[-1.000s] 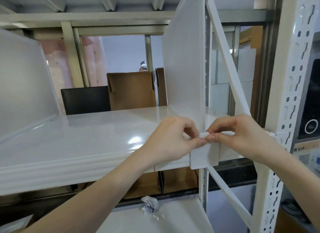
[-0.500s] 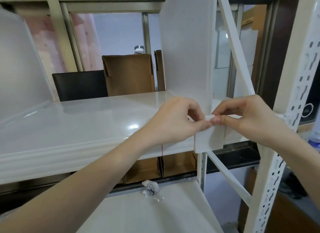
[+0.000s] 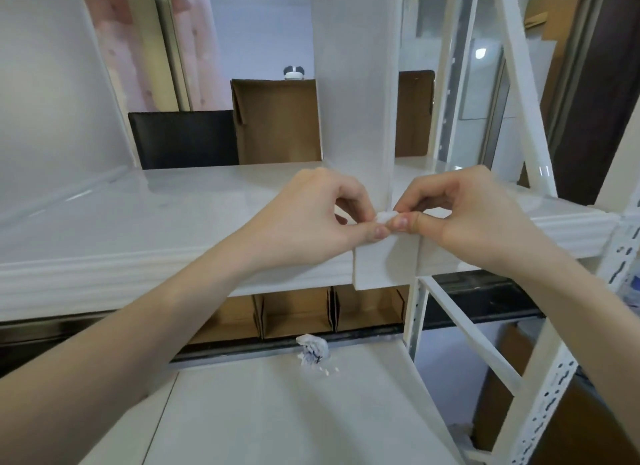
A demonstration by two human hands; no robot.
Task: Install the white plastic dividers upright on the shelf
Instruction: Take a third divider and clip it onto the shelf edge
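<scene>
At 9 o'clock one divider (image 3: pixel 52 94) already stands on the shelf (image 3: pixel 194 219). At center, the left hand (image 3: pixel 311 222) and right hand (image 3: pixel 464 215) both pinch a small white piece (image 3: pixel 386 217) at the upright second divider's (image 3: pixel 356 84) front foot. Probably they are fixing it; next, press it down firmly.

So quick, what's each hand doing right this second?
Left hand: closed, pinching a small white scrap at the base of the upright divider.
Right hand: closed, pinching the same scrap.
</scene>
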